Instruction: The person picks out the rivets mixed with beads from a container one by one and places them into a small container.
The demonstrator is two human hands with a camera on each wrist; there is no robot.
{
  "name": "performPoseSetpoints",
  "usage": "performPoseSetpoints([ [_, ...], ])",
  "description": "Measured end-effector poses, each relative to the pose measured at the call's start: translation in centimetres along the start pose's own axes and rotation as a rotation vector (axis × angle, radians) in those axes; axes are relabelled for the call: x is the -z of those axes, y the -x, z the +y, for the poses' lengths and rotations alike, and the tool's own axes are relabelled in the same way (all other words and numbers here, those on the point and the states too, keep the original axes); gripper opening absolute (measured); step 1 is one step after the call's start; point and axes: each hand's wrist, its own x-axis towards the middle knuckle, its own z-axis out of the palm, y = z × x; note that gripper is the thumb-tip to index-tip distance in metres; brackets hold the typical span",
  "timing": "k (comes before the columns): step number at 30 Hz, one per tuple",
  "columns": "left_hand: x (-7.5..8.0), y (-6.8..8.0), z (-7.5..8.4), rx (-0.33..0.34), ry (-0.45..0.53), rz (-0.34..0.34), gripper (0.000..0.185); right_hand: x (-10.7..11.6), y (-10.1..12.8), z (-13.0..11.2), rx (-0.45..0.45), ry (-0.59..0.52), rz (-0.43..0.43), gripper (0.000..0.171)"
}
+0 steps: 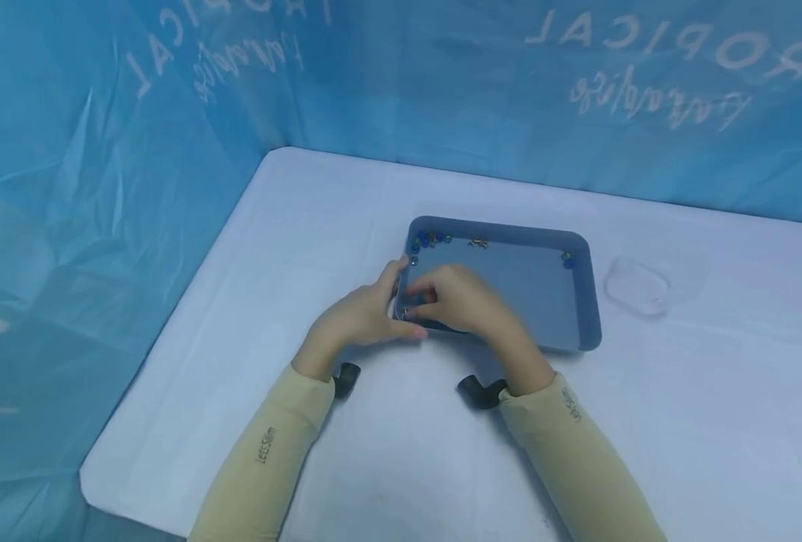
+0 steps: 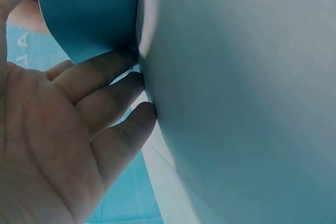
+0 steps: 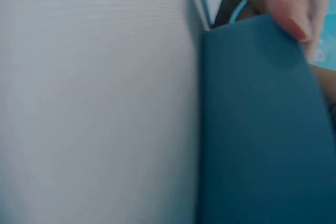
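Observation:
A shallow blue-grey rectangular tray [image 1: 587, 301] lies on the white table. My left hand [image 1: 360, 316] holds its near left corner, thumb along the near wall and fingers along the left wall. In the left wrist view, several of its fingertips [image 2: 144, 109] rest at the table surface beside the tray. My right hand [image 1: 458, 301] reaches into the tray's left end, fingers bent and thumb apart from the index finger. By that thumb lies a small shiny bead [image 1: 405, 312]; whether they touch cannot be told. Blue beads [image 1: 423, 238] cluster in the far left corner.
Small gold-coloured pieces [image 1: 478, 243] lie along the tray's far wall. A few green and blue beads [image 1: 567, 260] sit at its right end. Right of the tray is a clear plastic container [image 1: 638, 287]. Blue printed sheeting [image 1: 442, 90] hangs behind the table.

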Motion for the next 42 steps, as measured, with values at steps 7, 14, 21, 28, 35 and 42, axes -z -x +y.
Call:
performPoseSetpoints([
  [7, 0.2, -0.1, 0.3, -0.015, -0.004, 0.001, 0.116, -0.4, -0.4, 0.2, -0.042, -0.020, -0.001, 0.030],
  [14, 0.1, -0.1, 0.3, -0.023, -0.001, 0.010, 0.116, -0.3, -0.3, 0.8, -0.043, -0.058, -0.054, 0.025],
  [21, 0.0, -0.1, 0.1, -0.015, -0.001, 0.007, 0.116, -0.4, -0.3, 0.8, -0.051, -0.011, -0.054, 0.024],
  [28, -0.1, 0.0, 0.0, -0.018, 0.011, 0.002, 0.115, -1.0, -0.6, 0.4, -0.043, 0.037, -0.034, 0.022],
  [35, -0.1, 0.1, 0.2, -0.003, -0.006, 0.008, 0.116, -1.2, -0.6, 0.1, -0.038, 0.073, -0.016, 0.021],
  [42, -0.2, 0.1, 0.2, -0.004, -0.004, 0.008, 0.115, -1.2, -0.5, 0.3, -0.004, 0.054, -0.014, 0.018],
])
